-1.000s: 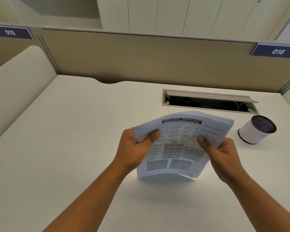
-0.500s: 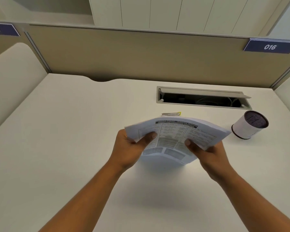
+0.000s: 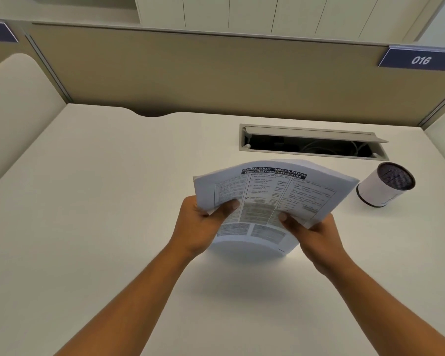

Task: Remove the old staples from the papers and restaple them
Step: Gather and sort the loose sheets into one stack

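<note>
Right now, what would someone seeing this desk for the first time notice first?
The bowed stack of papers held above the middle of the desk stands out first, with the left hand gripping its left edge and the right hand its lower right. To the right of it stands a white cup, and behind it an open cable slot is cut into the desk.

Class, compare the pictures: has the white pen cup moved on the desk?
No. The pen cup stands in the same spot just below the right end of the cable slot; only the camera shifted.
</note>
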The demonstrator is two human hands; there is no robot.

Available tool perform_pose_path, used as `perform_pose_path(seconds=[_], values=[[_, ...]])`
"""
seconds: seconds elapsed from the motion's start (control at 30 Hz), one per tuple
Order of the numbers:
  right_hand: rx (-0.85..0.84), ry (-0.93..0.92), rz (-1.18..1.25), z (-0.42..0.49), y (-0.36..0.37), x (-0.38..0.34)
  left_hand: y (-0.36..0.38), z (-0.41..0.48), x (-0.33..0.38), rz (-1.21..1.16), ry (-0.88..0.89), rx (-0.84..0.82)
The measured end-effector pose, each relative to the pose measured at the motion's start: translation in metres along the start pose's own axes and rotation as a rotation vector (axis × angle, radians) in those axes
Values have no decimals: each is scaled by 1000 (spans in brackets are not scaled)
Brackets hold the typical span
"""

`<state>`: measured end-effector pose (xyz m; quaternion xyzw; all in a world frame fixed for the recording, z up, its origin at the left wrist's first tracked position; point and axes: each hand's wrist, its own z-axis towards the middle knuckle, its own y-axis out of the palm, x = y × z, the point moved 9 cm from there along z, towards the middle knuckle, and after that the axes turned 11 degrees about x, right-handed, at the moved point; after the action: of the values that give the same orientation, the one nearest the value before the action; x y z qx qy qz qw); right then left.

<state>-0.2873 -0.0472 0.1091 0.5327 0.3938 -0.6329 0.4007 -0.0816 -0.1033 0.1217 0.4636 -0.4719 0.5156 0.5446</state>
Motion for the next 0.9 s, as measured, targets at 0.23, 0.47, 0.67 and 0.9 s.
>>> perform_pose_path(seconds=[0.23, 0.47, 0.67, 0.9], values=[[28, -92, 53, -2, -6, -15, -6, -2, 5, -12, 50, 33], [-24, 49, -29, -12, 5, 32, 0, -8, -39, 62, -94, 15], [86, 20, 63, -6, -14, 20, -7, -8, -39, 38, -126, 28], [79, 18, 64, -4, -15, 12, -11, -5, -19, 21, -52, 40]])
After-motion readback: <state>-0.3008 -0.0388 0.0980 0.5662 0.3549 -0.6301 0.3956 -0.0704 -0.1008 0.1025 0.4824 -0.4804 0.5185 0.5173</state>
